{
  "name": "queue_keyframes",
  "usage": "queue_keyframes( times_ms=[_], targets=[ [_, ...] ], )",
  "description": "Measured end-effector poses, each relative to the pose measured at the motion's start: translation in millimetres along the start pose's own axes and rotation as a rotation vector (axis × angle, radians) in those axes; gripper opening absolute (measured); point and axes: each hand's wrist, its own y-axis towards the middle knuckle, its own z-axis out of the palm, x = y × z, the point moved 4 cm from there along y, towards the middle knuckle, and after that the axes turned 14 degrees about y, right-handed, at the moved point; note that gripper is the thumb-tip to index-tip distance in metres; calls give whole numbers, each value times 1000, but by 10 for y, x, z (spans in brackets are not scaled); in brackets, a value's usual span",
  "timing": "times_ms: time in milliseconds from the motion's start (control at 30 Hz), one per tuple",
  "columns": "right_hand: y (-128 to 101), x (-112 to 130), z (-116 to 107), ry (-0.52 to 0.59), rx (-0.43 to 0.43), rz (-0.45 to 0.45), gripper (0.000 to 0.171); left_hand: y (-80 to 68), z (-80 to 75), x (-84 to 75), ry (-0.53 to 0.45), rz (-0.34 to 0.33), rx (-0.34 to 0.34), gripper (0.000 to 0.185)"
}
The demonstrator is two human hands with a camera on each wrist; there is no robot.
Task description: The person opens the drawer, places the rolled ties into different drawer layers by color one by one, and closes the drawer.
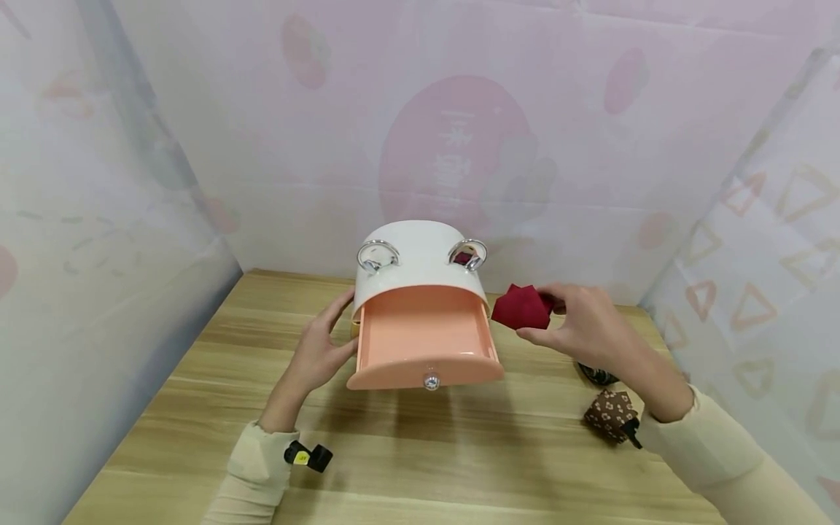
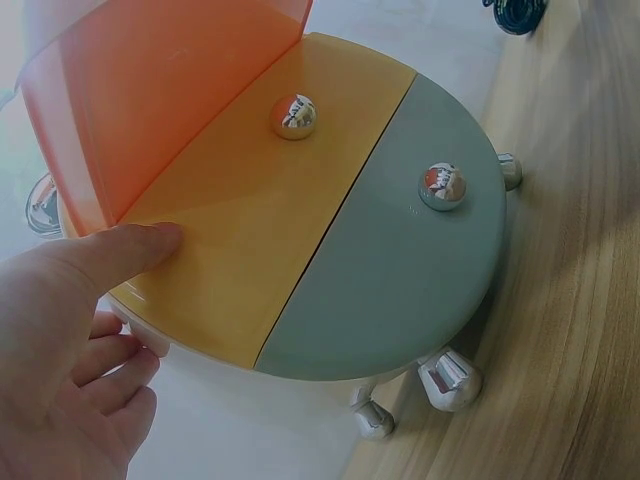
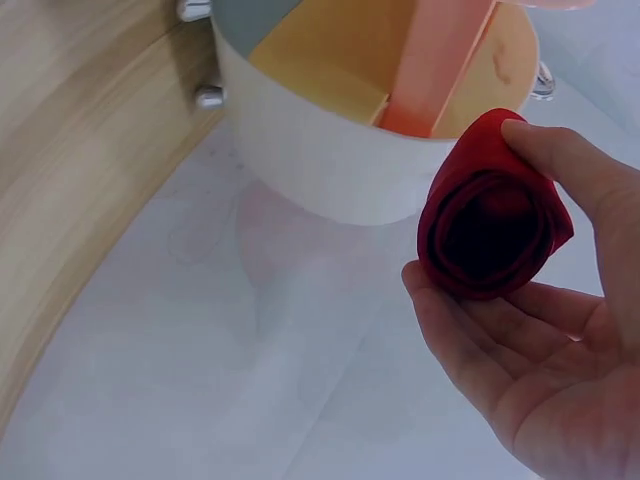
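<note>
A rounded white drawer box (image 1: 420, 244) has its top orange drawer (image 1: 426, 328) pulled out, with nothing inside it. Below that drawer, the yellow drawer front (image 2: 240, 220) and grey-green drawer front (image 2: 390, 260) are closed. My left hand (image 1: 318, 354) grips the box's left side, thumb on the yellow front and fingers along the side wall. To the right of the box, my right hand (image 1: 584, 321) pinches a rolled-up red cloth (image 1: 523, 308) between thumb and fingers. The right wrist view shows the cloth's spiral end, close beside the white wall.
A brown flower-patterned cloth bundle (image 1: 610, 415) lies at the right of the wooden table (image 1: 230, 379), under my right forearm. Behind it sits a dark coiled thing (image 1: 597, 374), partly hidden by that arm. Two silver rings (image 1: 378, 255) stand on the box top. Fabric walls enclose the table.
</note>
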Motion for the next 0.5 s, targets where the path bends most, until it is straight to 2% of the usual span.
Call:
queue_keyframes(
  times_ms=[267, 500],
  targets=[
    [58, 128, 81, 129, 57, 0, 54, 15, 13, 0, 0, -9, 4, 84],
    [164, 170, 246, 214, 144, -44, 53, 26, 25, 0, -13, -7, 6, 83]
  ],
)
